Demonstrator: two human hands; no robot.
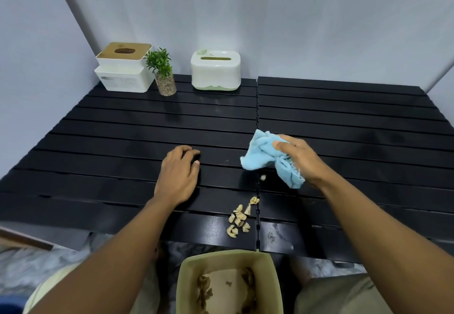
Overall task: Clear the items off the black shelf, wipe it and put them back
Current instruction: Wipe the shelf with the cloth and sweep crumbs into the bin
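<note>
Head view: the black shelf [127,139] fills the middle of the frame, slatted, in two panels joined at a seam that runs away from the person. Its long axis lies left to right across the view, and the slats run the same way.

The right hand [298,157] has its fingers closed around a crumpled blue cloth [264,156], which hangs just above the slats beside the seam. The left hand [179,178] rests palm down on the shelf with fingers loosely curled and gripping nothing.

Wiping looks to be under way. A heap of pale scraps [239,219] sits at the near edge, just left of the seam, with one stray bit [263,178] lying further in below the cloth. A tan bin [228,281] stands directly under that edge and already has some brown debris inside, so I judge the scraps are being swept toward it.

The clearing seems only partial, if done at all: a wood-lidded box [124,68], a small plant [162,73] in a pebble-filled glass, and a white tissue box [216,70] stand along the far left edge against the wall. The right panel is bare.

Left to do, as I read it: push the scraps off, wipe the back strip under those three things, then set them in place.
</note>
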